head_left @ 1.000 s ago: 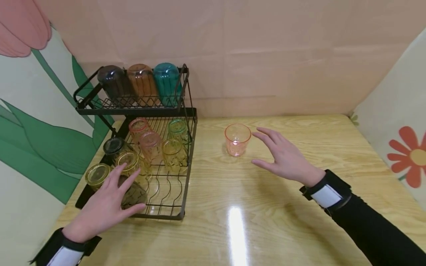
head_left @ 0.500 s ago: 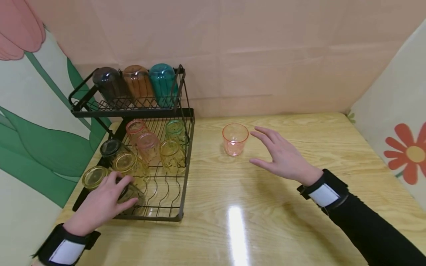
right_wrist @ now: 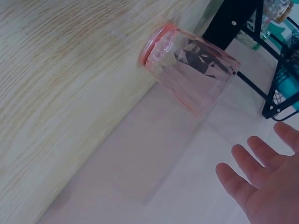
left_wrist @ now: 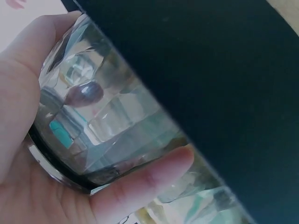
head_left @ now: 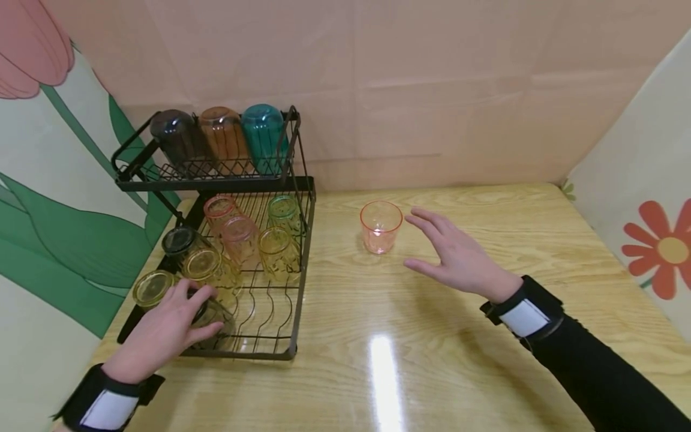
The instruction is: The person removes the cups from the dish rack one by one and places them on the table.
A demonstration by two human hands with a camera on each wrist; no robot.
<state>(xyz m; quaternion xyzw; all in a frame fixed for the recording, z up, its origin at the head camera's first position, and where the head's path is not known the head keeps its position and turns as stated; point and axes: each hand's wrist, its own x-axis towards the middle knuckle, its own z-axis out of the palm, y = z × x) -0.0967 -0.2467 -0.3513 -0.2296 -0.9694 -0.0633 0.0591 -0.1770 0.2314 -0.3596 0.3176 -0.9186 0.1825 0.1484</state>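
Observation:
At the near left of the dish rack [head_left: 309, 252], my left hand [head_left: 167, 327] grips a smoky grey glass [head_left: 220, 321]. The left wrist view has thumb and fingers around the faceted sides of that grey glass [left_wrist: 117, 112], its dark round end against the palm. A pink glass [head_left: 381, 234] with an orange-red rim stands upright on the table. Just right of it my right hand [head_left: 461, 258] hovers with fingers spread, holding nothing. The right wrist view also has the pink glass [right_wrist: 191, 74] apart from the fingertips [right_wrist: 229, 177].
Yellow glass [head_left: 153, 288], pink glass [head_left: 240, 237], green glass [head_left: 285, 210] and others crowd the lower tier. Above them, a dark glass [head_left: 177, 135], a brown glass [head_left: 222, 132] and a teal glass [head_left: 263, 132] occupy the upper tier. A wall [head_left: 459, 90] runs behind the wooden table [head_left: 459, 372].
My left hand has come down from above the rack's near corner and its fingers have closed around the grey glass. My right hand stays by the pink glass; the view has shifted slightly.

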